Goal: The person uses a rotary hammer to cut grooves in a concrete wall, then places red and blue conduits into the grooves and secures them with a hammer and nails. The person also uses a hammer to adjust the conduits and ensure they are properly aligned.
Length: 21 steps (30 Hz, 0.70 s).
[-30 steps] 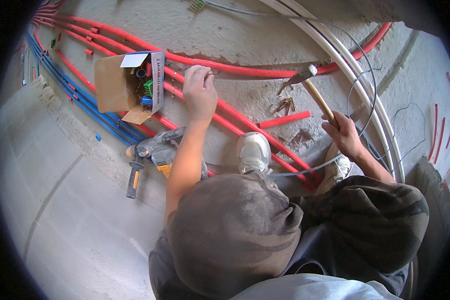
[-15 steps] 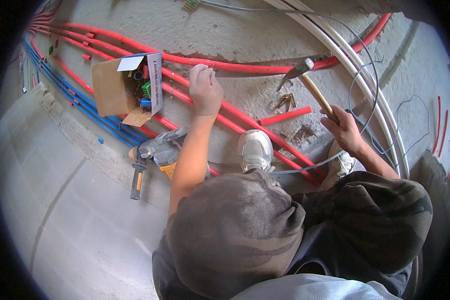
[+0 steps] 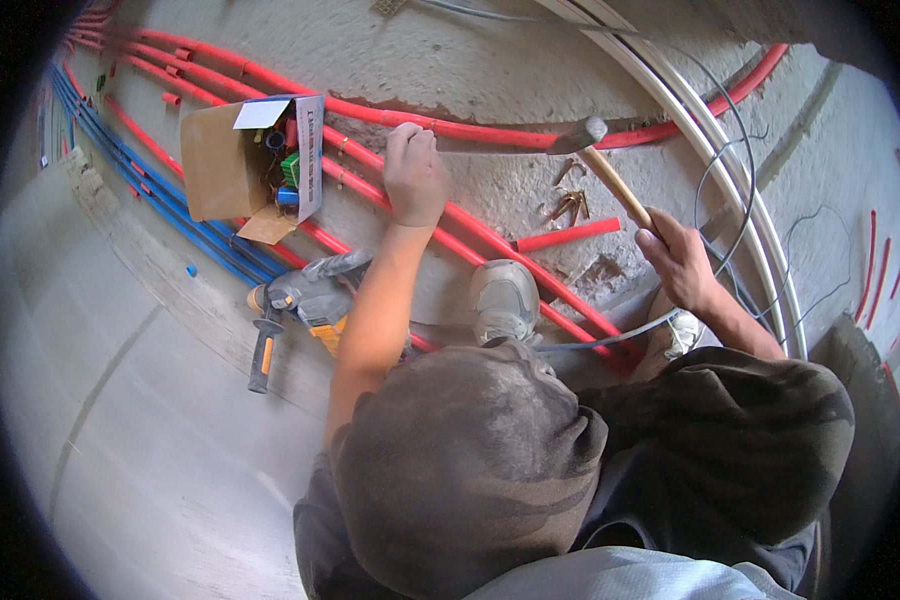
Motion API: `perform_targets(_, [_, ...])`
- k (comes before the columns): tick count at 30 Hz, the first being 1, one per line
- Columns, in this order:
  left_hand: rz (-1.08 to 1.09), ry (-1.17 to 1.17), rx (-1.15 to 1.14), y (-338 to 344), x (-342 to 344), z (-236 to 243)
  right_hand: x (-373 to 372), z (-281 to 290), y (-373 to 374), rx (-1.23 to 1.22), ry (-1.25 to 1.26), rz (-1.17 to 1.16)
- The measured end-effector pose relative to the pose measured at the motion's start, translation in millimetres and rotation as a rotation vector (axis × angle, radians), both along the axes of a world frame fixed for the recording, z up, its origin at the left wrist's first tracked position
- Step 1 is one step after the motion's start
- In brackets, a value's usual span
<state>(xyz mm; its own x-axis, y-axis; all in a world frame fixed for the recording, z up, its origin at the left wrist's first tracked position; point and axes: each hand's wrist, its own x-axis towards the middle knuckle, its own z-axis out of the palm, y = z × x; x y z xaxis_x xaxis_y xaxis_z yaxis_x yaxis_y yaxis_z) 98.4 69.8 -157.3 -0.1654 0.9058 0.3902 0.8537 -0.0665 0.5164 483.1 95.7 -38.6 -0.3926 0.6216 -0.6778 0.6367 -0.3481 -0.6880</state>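
Note:
My right hand (image 3: 678, 262) is wrapped round the wooden handle of a hammer (image 3: 618, 187). Its metal head is raised near the upper red pipe (image 3: 490, 132) and blurred. My left hand (image 3: 416, 178) is closed in a pinch between that pipe and the red pipes below it; whatever lies between its fingertips is too small to make out. Several brass-coloured metal pieces (image 3: 573, 206) lie on the rough floor between the hands, beside a short loose length of red pipe (image 3: 570, 235).
An open cardboard box (image 3: 215, 165) with mixed small parts rests over the pipes at left. Below it lies a grey and orange power drill (image 3: 315, 300). Blue pipes (image 3: 170, 205) run along the left, white pipes (image 3: 720, 130) curve at right, and a thin grey cable (image 3: 750, 170) loops there.
The hammer head has swung leftward, toward my left hand, and now looks blurred. My right hand has shifted slightly left; my left hand stays closed in about the same place.

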Motion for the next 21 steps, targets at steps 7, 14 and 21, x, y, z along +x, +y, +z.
perform_targets(7, [0.046, 0.053, -0.004, 0.7, -2.1, 0.5, -39.2, 20.1, 35.3, -0.055, 0.281, 0.216])
perform_targets(14, [0.197, -0.241, -0.176, -0.3, 3.5, 0.6, -93.2, 1.8, 45.4, 0.448, 0.090, 0.406])
perform_targets(21, [0.210, -0.177, -0.188, 1.0, 2.5, 4.0, -130.7, -39.4, 38.5, 0.317, -0.094, 0.549])
